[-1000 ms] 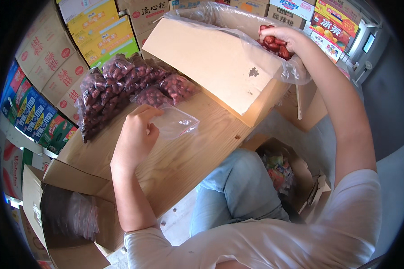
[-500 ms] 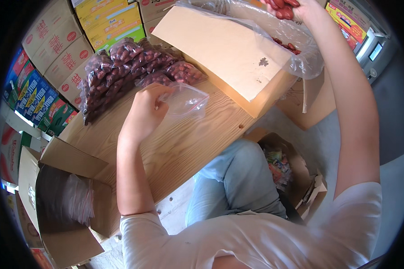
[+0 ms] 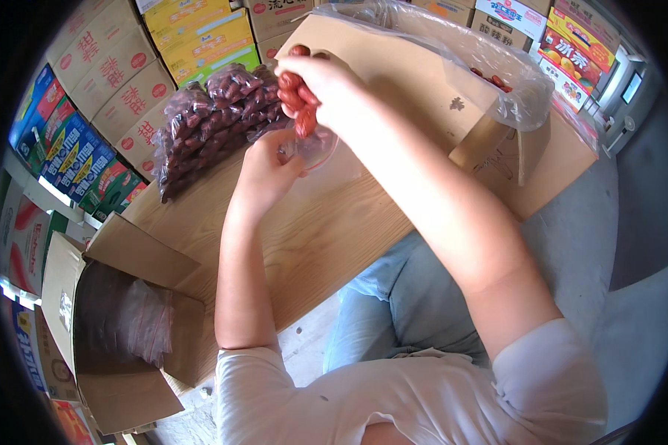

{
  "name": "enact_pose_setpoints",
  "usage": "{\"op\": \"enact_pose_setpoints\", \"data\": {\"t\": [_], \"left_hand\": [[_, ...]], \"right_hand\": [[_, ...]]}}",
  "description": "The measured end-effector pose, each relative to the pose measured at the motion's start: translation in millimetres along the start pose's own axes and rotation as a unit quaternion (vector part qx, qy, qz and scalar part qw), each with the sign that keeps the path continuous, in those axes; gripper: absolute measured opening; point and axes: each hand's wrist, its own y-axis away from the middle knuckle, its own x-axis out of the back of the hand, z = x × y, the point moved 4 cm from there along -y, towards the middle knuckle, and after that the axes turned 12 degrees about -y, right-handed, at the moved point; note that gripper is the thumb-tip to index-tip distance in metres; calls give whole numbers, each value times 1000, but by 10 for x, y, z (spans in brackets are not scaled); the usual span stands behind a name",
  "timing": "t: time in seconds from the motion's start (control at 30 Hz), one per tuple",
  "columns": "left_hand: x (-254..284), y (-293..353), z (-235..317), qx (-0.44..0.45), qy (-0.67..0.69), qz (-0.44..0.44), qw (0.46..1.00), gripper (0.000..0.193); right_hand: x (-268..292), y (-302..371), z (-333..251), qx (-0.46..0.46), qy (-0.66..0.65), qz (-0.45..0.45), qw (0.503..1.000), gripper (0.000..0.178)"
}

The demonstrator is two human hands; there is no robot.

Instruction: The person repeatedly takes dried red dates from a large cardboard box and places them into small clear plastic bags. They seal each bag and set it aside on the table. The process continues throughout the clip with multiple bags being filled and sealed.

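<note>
My left hand is closed on the rim of a clear plastic zip bag, holding it above the wooden table. Right over the bag's mouth, my right hand grips a handful of red dates. The lowest dates hang at the bag's opening; whether any lie inside, I cannot tell. Beyond my left hand, several filled bags of dates are piled on the table. To the right stands a large cardboard box with a clear plastic liner, more loose dates showing inside.
At the lower left an open carton holds a stack of flat clear bags. Brown cartons and yellow boxes are stacked behind the table. My legs are beneath its near edge.
My right hand has come from above the large box, down and left to the bag, carrying the dates. My left hand still holds the bag. The whole view has shifted slightly.
</note>
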Motion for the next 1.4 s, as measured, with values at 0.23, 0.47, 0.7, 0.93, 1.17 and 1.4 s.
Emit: {"op": "enact_pose_setpoints", "data": {"t": [0.23, 0.47, 0.7, 0.93, 1.17, 1.4], "left_hand": [[9, -5, -21, 17, 169, -3, 985, 41], [3, -17, 21, 29, 220, -10, 975, 33], [25, -24, 4, 44, 230, 21, 972, 30], [56, 3, 65, 34, 205, 30, 978, 32], [32, -6, 55, 28, 218, 14, 975, 37], [9, -26, -15, 30, 188, 26, 981, 39]], "right_hand": [[77, 210, 273, 243, 45, 105, 963, 30], [77, 200, 341, 288, 89, 45, 952, 42], [137, 268, 457, 238, 160, 18, 958, 44], [190, 366, 460, 162, 135, 5, 978, 48], [307, 378, 447, 180, 132, -20, 975, 49], [348, 393, 410, 171, 121, 8, 978, 52]]}}
